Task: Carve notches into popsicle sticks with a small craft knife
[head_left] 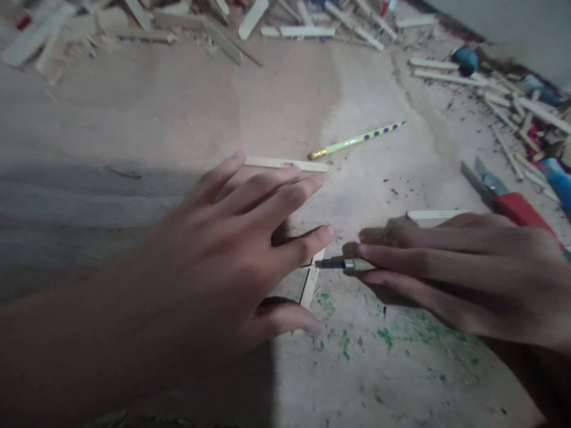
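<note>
My left hand [250, 238] lies spread over the work surface, fingers apart. Its index finger and thumb press down near the two ends of a craft stick [307, 291], partly hidden under them. Beyond, its other fingertips rest at a second craft stick [285, 163] with a small mark in it. My right hand [464, 267] is closed round the pale handle of a small carving chisel [334, 264]. The dark blade points left, its tip at the stick between my left thumb and index finger; a thin pale sliver shows at the tip.
A yellow pencil [357, 141] with dark dots lies beyond my hands. Red-handled cutters [513, 202] and another craft stick [428, 215] are by my right hand. Loose sticks [307, 31] and scraps line the far edge and right side. Green specks mark the surface [357, 386].
</note>
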A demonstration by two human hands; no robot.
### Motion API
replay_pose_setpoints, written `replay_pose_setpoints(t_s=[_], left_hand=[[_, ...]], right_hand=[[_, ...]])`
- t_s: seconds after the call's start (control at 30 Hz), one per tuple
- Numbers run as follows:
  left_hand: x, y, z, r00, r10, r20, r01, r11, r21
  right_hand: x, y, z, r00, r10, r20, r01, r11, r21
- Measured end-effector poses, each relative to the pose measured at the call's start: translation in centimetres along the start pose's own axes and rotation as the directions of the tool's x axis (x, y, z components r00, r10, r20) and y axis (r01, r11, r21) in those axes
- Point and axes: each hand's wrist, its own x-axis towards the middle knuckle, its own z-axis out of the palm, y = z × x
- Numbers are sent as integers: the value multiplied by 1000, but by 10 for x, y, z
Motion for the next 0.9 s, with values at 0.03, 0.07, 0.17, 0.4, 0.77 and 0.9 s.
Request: replay_pose_setpoints(t_s=[0.03, 0.07, 0.17, 0.4, 0.77, 0.9], left_hand=[[0, 1, 2, 1000, -10, -12, 10, 1000, -2], [0, 1, 4, 999, -18, -26, 18, 1000, -6], [-1, 2, 9, 997, -34, -68, 33, 999, -13], [-3, 0, 12, 998, -29, -63, 28, 999, -21], [-3, 1, 4, 1000, -16, -26, 16, 1000, -12], [-2, 1, 2, 1000, -18, -12, 18, 1000, 12]], right_hand=[[1, 1, 2, 999, -35, 3, 35, 999, -19], [1, 2, 3, 998, -63, 7, 63, 997, -33], [3, 3, 7, 997, -82, 15, 82, 996, -29], [1, 4, 18, 994, -94, -56, 94, 996, -1], [-2, 1, 7, 1000, -17, -13, 17, 1000, -6], [2, 2, 13, 998, -67, -17, 67, 997, 27]])
